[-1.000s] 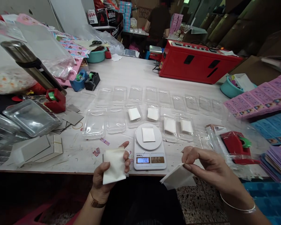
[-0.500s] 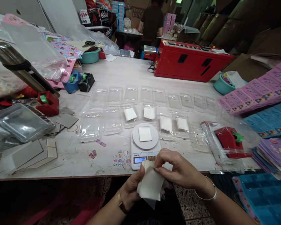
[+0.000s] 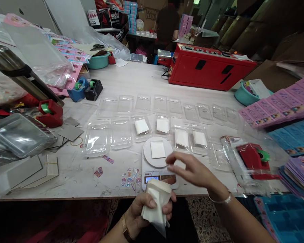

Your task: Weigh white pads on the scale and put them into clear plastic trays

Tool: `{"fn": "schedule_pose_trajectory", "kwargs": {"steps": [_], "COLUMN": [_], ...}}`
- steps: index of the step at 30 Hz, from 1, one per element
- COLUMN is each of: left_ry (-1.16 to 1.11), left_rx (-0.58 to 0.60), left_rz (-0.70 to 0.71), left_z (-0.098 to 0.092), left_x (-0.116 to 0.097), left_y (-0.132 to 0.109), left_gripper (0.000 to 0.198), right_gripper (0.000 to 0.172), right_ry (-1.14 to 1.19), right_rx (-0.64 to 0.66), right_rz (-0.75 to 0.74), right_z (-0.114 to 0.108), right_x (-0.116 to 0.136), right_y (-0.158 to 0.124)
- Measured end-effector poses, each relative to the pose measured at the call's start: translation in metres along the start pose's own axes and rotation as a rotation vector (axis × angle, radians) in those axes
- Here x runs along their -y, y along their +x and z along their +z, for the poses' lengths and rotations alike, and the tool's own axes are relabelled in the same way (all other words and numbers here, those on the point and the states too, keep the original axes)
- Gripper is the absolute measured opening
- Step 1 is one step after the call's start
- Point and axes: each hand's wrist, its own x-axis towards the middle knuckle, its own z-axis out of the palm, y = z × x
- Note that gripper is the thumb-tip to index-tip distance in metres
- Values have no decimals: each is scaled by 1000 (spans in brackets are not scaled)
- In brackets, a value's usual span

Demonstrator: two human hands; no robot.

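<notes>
By the desk's [image 3: 86,184] near edge, the left hand [image 3: 140,206] grips white sheets [image 3: 155,197], left of the loosely spread right hand [image 3: 191,167].

"What is everything standing on?"
"A white table [image 3: 136,77], its top scuffed and marked near the front edge."
"And what's in the middle?"
"Two rows of see-through plastic trays [image 3: 121,133], with a kitchen scale [image 3: 147,152] close to the front row."
"Anything left of the scale?"
"Loose stickers [image 3: 128,181] just beside it, then some grey cards [image 3: 72,133] farther over. A blue tape dispenser [image 3: 77,94] and a black tape dispenser [image 3: 95,91] stand side by side behind those."
"What about the far side?"
"A big red machine [image 3: 212,72], with a teal bowl [image 3: 98,61] well to its left and a second teal bowl [image 3: 245,98] near its right end."
</notes>
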Motion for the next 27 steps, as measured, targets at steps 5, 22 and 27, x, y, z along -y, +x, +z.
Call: {"fn": "schedule_pose_trajectory", "kwargs": {"steps": [5,22,27], "left_ry": [-46,-16,-32], "left_rx": [-102,-191,-213], "left_rz": [222,241,272], "left_z": [1,-12,-9], "left_x": [-27,-44,-46], "left_y": [13,40,42], "left_gripper": [87,48,70], "right_gripper": [19,16,14], "right_ry": [-332,-323,-231], "right_rx": [-70,271,371], "right_rz": [67,172,231], "right_z": [7,13,9], "right_x": [-53,-45,-45], "right_y": [60,106,107]}}
